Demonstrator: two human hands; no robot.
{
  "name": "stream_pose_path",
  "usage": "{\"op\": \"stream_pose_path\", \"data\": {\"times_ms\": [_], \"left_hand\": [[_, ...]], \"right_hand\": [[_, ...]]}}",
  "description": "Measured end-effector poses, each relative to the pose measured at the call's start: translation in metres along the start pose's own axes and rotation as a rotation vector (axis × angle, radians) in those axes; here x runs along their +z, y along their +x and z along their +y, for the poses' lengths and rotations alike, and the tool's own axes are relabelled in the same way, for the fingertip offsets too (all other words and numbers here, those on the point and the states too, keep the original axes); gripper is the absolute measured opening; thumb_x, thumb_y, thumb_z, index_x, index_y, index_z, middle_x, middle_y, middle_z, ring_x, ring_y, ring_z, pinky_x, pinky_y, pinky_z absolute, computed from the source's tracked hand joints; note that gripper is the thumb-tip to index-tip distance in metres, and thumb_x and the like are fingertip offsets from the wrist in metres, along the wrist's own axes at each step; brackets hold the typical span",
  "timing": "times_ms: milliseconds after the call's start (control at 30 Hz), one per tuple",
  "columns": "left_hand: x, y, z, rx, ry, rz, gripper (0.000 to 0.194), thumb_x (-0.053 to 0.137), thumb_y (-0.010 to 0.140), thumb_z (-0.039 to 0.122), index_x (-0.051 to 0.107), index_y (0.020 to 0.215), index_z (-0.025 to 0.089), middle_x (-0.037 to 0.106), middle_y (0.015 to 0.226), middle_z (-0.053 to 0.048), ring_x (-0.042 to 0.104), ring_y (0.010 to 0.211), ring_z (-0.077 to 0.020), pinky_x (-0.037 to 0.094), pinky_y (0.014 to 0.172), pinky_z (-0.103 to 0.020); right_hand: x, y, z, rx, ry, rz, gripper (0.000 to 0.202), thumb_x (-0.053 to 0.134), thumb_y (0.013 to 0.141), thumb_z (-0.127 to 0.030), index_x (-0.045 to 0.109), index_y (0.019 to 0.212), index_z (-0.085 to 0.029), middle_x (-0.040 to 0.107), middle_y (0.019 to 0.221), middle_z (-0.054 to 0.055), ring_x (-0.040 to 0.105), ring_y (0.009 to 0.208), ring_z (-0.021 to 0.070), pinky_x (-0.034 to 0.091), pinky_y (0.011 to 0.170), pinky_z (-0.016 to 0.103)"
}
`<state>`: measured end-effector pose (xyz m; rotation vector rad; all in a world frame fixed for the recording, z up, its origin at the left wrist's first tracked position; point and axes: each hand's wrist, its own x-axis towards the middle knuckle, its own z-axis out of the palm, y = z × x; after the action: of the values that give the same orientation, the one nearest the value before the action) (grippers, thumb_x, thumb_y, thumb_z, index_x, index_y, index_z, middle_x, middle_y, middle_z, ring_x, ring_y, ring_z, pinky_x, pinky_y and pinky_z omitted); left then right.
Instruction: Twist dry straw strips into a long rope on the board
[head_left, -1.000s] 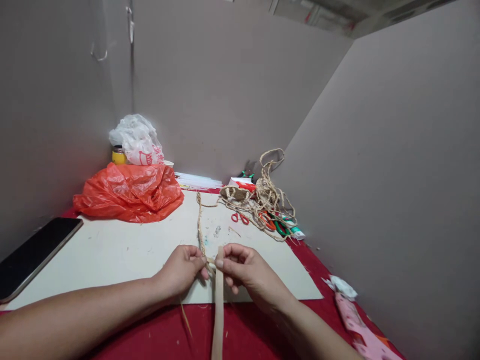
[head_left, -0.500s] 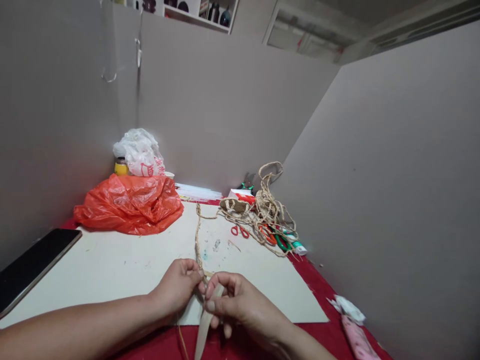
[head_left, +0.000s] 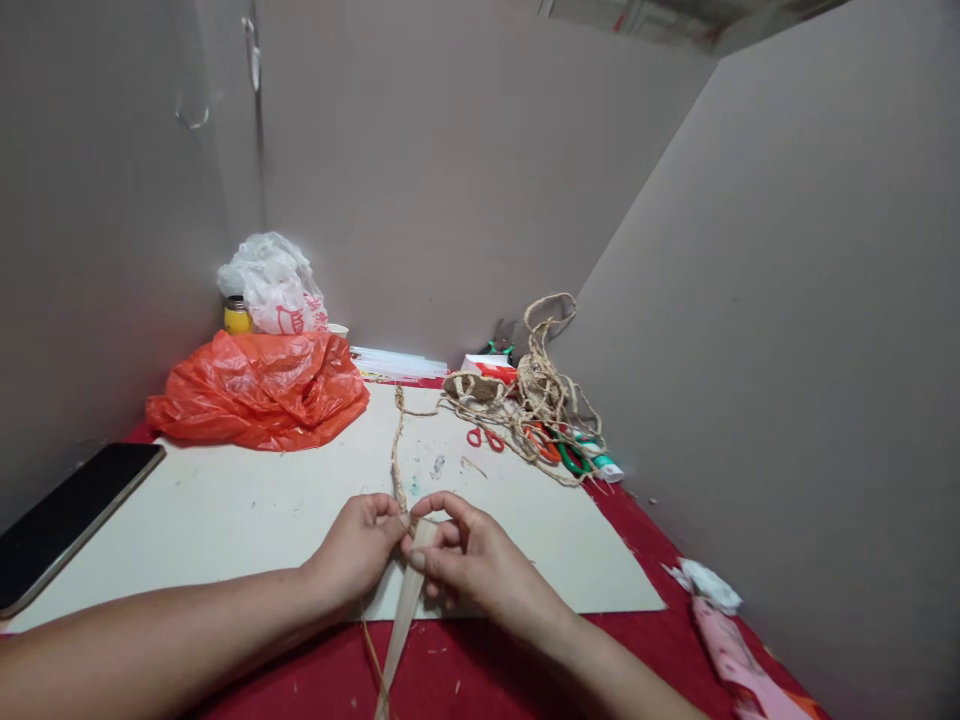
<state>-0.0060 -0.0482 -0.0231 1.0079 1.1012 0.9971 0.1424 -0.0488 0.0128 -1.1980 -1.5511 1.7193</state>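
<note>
A tan braided cord [head_left: 398,455] runs down the white board toward me, and its near end is pinched in my left hand [head_left: 364,545]. A wide, pale flat fibre strip [head_left: 406,610] hangs from the working end over the board's front edge. My right hand [head_left: 469,560] grips this strip between thumb and fingers, right beside the left hand. A thin brown strand [head_left: 369,645] dangles below my left hand. The exact crossing of the strands is hidden by my fingers.
Coiled braided cord [head_left: 547,385] lies at the back right, over scissors [head_left: 574,455]. An orange plastic bag [head_left: 262,390] and a phone [head_left: 75,520] are on the left. A pink packet [head_left: 724,640] sits right. Grey partitions [head_left: 450,180] enclose the table.
The view has tilted down slightly. My right hand has shifted its fingers on the flat strip, whose upper end now shows between them. My left hand keeps its pinch on the cord.
</note>
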Motion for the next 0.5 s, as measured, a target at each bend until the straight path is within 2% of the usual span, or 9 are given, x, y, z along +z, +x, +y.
{"op": "stream_pose_path", "data": {"times_ms": [100,200,267,367,500], "left_hand": [[0.001,0.0,0.0,0.024,0.021,0.046,0.02,0.057,0.069,0.034,0.049,0.065,0.016,0.051,0.05,0.004,0.048,0.045,-0.0103,0.031,0.047,-0.021],[0.005,-0.003,0.002,0.054,-0.022,0.04,0.014,0.054,0.071,0.029,0.05,0.072,0.016,0.054,0.053,0.003,0.051,0.049,-0.0117,0.036,0.05,-0.022],[0.007,-0.005,0.004,0.061,-0.048,0.002,0.013,0.051,0.073,0.028,0.051,0.078,0.016,0.055,0.054,0.002,0.052,0.049,-0.0128,0.039,0.051,-0.024],[0.006,-0.006,0.003,0.094,0.036,0.016,0.014,0.047,0.078,0.028,0.052,0.081,0.016,0.052,0.053,0.003,0.049,0.047,-0.0122,0.039,0.05,-0.024],[0.003,-0.005,0.0,0.113,0.131,0.057,0.017,0.046,0.082,0.033,0.051,0.08,0.017,0.047,0.055,0.005,0.044,0.046,-0.0092,0.034,0.047,-0.021]], "right_hand": [[0.005,-0.003,0.004,-0.075,-0.132,-0.001,0.035,0.058,0.072,-0.019,0.045,0.104,-0.022,0.045,0.058,-0.01,0.044,0.046,0.007,0.033,0.044,0.017],[0.015,-0.004,0.014,-0.237,-0.376,0.075,0.051,0.052,0.072,-0.008,0.044,0.12,-0.023,0.047,0.061,-0.008,0.045,0.053,0.008,0.036,0.051,0.019],[0.022,-0.003,0.02,-0.317,-0.448,0.118,0.059,0.05,0.072,-0.005,0.04,0.127,-0.024,0.049,0.065,-0.006,0.046,0.057,0.0087,0.037,0.056,0.02],[0.029,-0.003,0.021,-0.318,-0.36,0.121,0.061,0.051,0.073,-0.006,0.038,0.13,-0.024,0.047,0.065,-0.006,0.045,0.056,0.0083,0.037,0.055,0.02],[0.031,-0.008,0.014,-0.12,-0.025,0.07,0.061,0.057,0.073,-0.017,0.034,0.129,-0.024,0.049,0.068,-0.006,0.048,0.054,0.0087,0.038,0.048,0.019]]}}
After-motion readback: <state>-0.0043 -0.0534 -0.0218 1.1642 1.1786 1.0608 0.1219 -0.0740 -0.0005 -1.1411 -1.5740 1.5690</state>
